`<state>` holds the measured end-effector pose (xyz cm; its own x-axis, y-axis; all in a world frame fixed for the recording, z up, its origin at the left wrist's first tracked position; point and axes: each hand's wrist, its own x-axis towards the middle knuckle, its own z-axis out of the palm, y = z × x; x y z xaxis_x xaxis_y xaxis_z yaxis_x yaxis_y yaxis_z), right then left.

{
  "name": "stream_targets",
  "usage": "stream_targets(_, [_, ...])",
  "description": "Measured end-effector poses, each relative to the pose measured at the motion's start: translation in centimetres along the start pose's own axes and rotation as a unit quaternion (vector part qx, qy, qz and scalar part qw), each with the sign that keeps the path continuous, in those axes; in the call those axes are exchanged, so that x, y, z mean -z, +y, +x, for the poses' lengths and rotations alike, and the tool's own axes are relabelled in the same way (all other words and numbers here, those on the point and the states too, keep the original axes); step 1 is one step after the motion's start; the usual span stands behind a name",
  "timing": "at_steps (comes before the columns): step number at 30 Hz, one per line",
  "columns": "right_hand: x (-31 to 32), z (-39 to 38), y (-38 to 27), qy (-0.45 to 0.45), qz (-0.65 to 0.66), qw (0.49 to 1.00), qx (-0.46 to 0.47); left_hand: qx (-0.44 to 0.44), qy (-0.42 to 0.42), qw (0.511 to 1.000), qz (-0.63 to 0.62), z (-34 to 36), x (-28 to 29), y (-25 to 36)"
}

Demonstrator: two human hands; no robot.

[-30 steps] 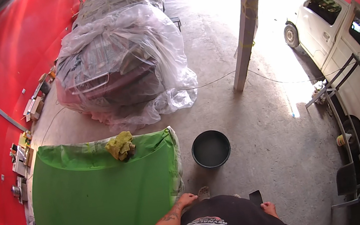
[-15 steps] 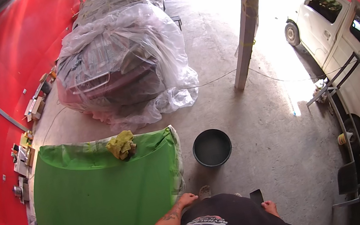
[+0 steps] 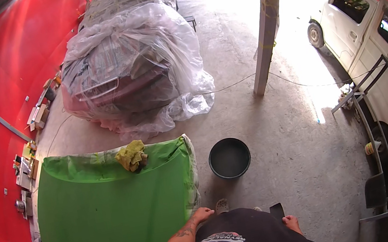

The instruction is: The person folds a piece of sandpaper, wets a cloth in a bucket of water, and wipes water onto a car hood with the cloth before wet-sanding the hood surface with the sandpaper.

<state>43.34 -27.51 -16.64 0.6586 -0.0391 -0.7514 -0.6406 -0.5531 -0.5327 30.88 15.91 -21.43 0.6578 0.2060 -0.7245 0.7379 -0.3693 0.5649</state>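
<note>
My left hand (image 3: pixel 202 214) hangs with its fingers curled in, beside the right edge of a green panel shaped like a car hood (image 3: pixel 116 212); nothing shows in it. On my other side, my right hand (image 3: pixel 290 221) pinches a small dark flat sheet (image 3: pixel 276 209), perhaps sandpaper. A crumpled yellowish cloth (image 3: pixel 130 156) lies on the panel's far edge, where green film or paper and whitish wrapping show. To the right of the panel, a round black tub (image 3: pixel 229 157) stands on the floor, with what looks like dark liquid inside.
A dark red car under clear plastic sheeting (image 3: pixel 119 77) stands beyond the panel. A post (image 3: pixel 265 25) rises at centre right, with a thin cable (image 3: pixel 234 85) across the floor. A white pickup (image 3: pixel 366 39) and a metal frame (image 3: pixel 375 146) line the right; boxes (image 3: pixel 37 116) line the red wall.
</note>
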Motion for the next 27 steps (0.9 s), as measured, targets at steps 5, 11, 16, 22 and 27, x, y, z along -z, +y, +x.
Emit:
stream_targets(5, [0.0,0.0,-0.1,-0.001,-0.004,1.000,-0.002,0.000,0.003,1.000,0.001,0.1,-0.1,-0.1])
stream_targets(11, [0.2,-0.5,-0.7,0.000,-0.008,1.000,-0.008,-0.001,0.001,1.000,0.002,0.2,-0.4,0.1])
stream_targets(16, [0.3,-0.3,-0.4,-0.002,-0.001,1.000,-0.008,-0.008,-0.003,1.000,0.015,0.3,-0.7,0.0])
stream_targets(22, [0.4,-0.7,-0.7,-0.004,0.006,1.000,-0.009,0.000,-0.008,1.000,-0.005,0.8,-1.0,-0.6])
stream_targets(27, [0.4,-0.8,-1.0,-0.004,0.003,1.000,-0.012,-0.012,-0.001,1.000,-0.005,1.0,-1.1,-0.6])
